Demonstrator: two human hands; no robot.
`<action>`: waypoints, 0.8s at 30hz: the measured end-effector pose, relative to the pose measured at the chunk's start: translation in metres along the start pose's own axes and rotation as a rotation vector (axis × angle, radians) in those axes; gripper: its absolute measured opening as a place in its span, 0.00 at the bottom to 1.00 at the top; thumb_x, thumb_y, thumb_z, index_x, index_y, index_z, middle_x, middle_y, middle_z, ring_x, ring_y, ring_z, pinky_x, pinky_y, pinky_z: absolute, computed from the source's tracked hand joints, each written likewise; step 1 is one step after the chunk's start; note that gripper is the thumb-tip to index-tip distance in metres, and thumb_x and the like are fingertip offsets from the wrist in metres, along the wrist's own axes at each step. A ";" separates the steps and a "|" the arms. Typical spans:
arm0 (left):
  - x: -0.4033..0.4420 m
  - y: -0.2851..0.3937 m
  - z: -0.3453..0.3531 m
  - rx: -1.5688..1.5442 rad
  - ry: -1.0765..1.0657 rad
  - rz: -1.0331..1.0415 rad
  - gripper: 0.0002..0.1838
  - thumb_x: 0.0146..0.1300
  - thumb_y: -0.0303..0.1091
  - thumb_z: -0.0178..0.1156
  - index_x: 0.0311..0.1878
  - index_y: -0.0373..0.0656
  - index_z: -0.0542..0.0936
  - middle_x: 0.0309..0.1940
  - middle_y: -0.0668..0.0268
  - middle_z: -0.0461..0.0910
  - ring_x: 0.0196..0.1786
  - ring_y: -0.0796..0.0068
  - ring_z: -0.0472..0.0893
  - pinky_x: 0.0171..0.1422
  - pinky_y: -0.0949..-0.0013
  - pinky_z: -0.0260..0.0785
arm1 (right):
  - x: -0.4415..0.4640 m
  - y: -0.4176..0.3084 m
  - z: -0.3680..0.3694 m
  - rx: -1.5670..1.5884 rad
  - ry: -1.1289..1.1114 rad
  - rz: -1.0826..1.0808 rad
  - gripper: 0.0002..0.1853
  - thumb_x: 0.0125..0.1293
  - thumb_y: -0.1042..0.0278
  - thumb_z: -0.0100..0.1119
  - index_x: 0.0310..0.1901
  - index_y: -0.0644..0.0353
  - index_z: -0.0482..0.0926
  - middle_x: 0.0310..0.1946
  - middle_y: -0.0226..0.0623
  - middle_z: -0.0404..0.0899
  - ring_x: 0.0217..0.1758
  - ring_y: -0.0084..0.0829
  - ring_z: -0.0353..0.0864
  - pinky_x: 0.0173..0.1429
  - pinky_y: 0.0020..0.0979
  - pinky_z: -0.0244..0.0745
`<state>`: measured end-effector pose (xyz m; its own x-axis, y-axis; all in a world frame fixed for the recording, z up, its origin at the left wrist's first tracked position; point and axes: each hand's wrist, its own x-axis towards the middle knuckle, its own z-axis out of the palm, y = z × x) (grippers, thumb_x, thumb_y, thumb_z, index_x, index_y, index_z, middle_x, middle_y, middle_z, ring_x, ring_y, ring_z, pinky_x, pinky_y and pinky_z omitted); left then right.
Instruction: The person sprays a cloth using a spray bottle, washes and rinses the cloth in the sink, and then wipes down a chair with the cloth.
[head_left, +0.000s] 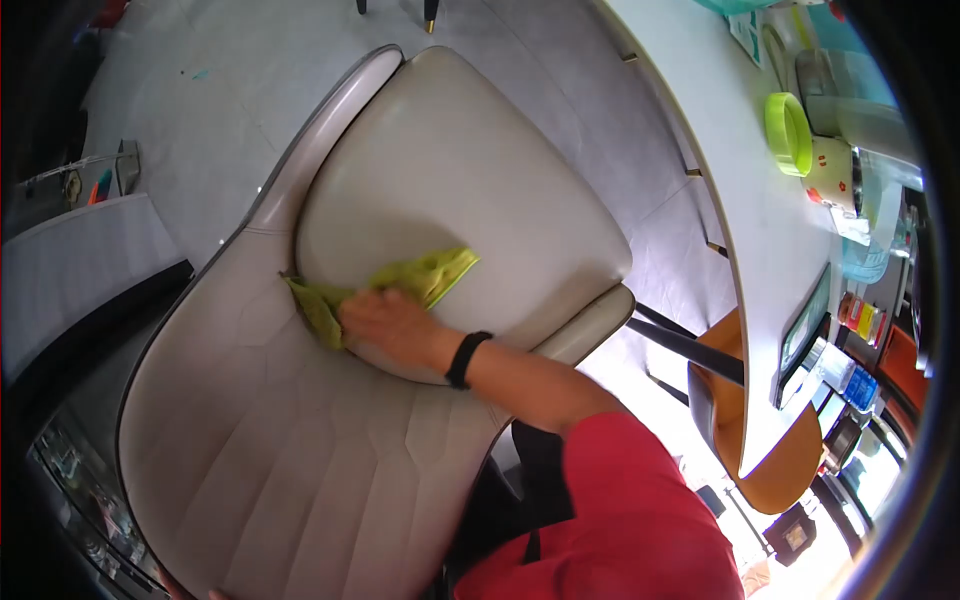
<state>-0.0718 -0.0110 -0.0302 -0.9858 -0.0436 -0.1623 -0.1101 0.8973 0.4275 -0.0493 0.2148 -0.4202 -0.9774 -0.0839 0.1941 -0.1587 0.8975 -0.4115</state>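
A beige padded chair [450,160] with a quilted backrest [300,480] fills the middle of the head view. My right hand [385,325], with a black band at the wrist, is closed on a yellow-green cloth [430,275]. It presses the cloth into the crease where the seat meets the backrest. Part of the cloth spreads over the seat, and another flap hangs on the left side of the hand. At the bottom edge, only bits of my left hand [172,586] show, on both sides of the backrest's rim; most of it is out of frame.
Along the right runs a white table [700,100] with a green ring-shaped item [788,134], a patterned cup [830,178] and a dark-framed tablet [803,335]. An orange-brown chair [770,450] stands under it. Grey tiled floor [230,90] lies behind the beige chair.
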 end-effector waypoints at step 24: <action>0.001 -0.008 -0.022 0.462 -0.037 -0.120 0.46 0.65 0.69 0.48 0.78 0.52 0.51 0.72 0.45 0.58 0.67 0.43 0.66 0.66 0.42 0.64 | 0.051 0.080 -0.009 0.699 -0.205 0.217 0.12 0.66 0.65 0.53 0.50 0.50 0.79 0.51 0.35 0.79 0.54 0.42 0.77 0.60 0.42 0.71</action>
<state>-0.0746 -0.0284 -0.0141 -0.9634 -0.1509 -0.2217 -0.1468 0.9886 -0.0347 -0.1105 0.2860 -0.4352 -0.9924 -0.0768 -0.0963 0.0548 0.4252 -0.9034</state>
